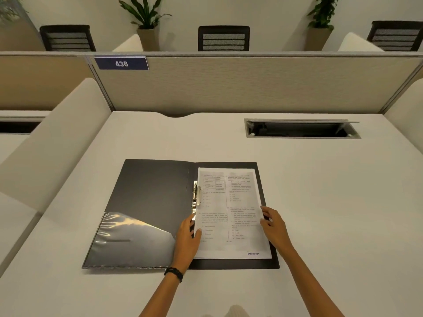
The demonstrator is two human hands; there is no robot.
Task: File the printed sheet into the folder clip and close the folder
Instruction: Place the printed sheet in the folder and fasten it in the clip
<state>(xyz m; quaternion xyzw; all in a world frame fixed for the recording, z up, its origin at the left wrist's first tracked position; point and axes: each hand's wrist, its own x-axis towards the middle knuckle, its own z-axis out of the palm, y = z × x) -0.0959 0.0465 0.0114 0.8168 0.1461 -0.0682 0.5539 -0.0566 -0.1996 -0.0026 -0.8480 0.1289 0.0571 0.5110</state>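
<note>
A black folder lies open flat on the white desk. The printed sheet lies on its right half, with its left edge at the metal clip beside the spine. My left hand pinches the sheet's lower left edge, fingers curled around it. On the sheet's right edge rests my right hand, with its fingertips on the paper. A clear plastic pocket covers the lower part of the left cover.
An open cable tray is sunk into the desk at the back right. A beige partition with a blue "436" label stands behind. Low white side dividers flank the desk. Chairs and potted plants stand beyond.
</note>
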